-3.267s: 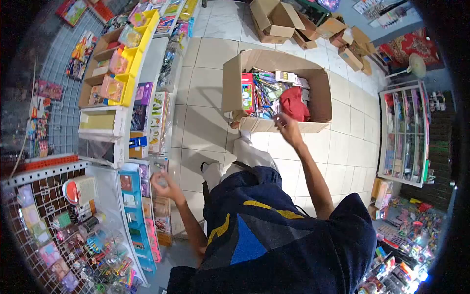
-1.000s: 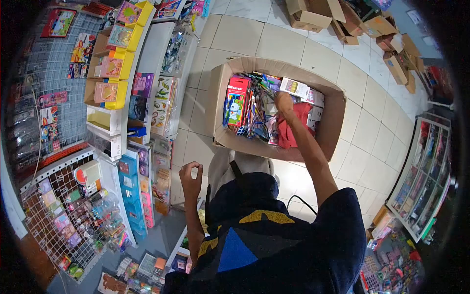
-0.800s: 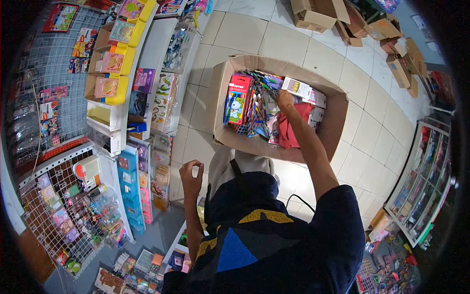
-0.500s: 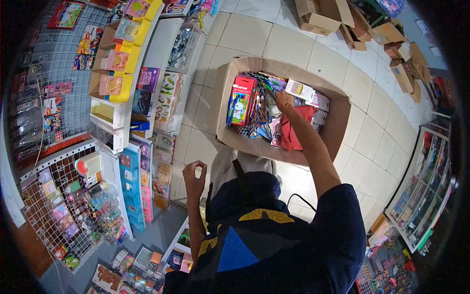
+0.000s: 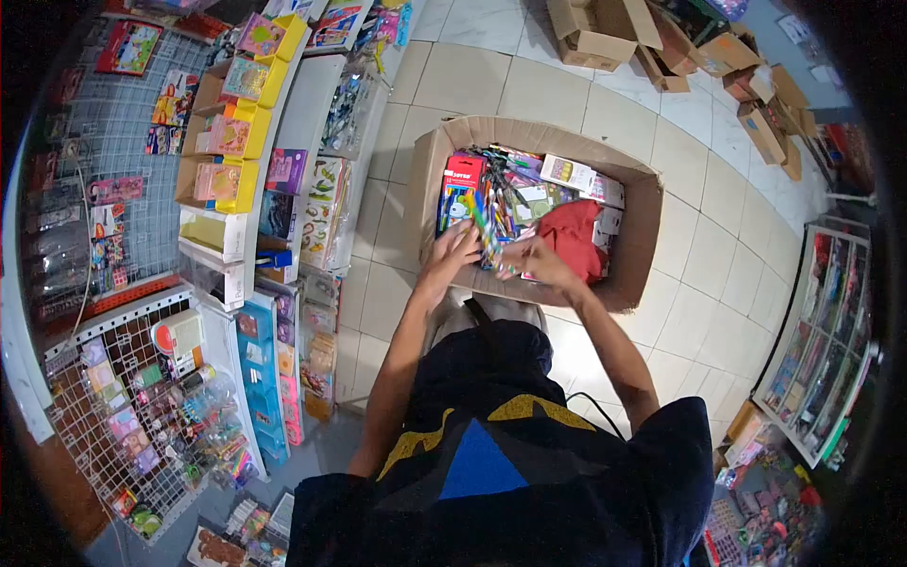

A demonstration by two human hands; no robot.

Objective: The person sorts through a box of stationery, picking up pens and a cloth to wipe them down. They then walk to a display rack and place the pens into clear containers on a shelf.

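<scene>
A bundle of colourful striped pencils [image 5: 487, 234] is held between my two hands, above the near side of a large cardboard box [image 5: 635, 265]. My left hand [image 5: 453, 251] has its fingers curled against the bundle's left side. At the lower end, my right hand [image 5: 539, 263] is closed on the pencils. Beneath them, the box holds many loose pens and pencils [image 5: 503, 194]. A red pack of colouring pens [image 5: 461, 178] stands at its left end. On the right lie a crumpled red cloth or bag [image 5: 573, 236] and white small boxes [image 5: 569, 173].
Shelves with yellow display trays [image 5: 248, 132] and hanging goods run along the left. A white wire rack [image 5: 123, 416] stands lower left. Open cardboard cartons [image 5: 595, 33] sit on the tiled floor [image 5: 458, 71] at the upper right, and a glass display case [image 5: 817, 340] is at far right.
My right hand has come from deep in the box to its near side, bringing the bundle of pencils. My left hand has moved up and right from beside my body to meet it.
</scene>
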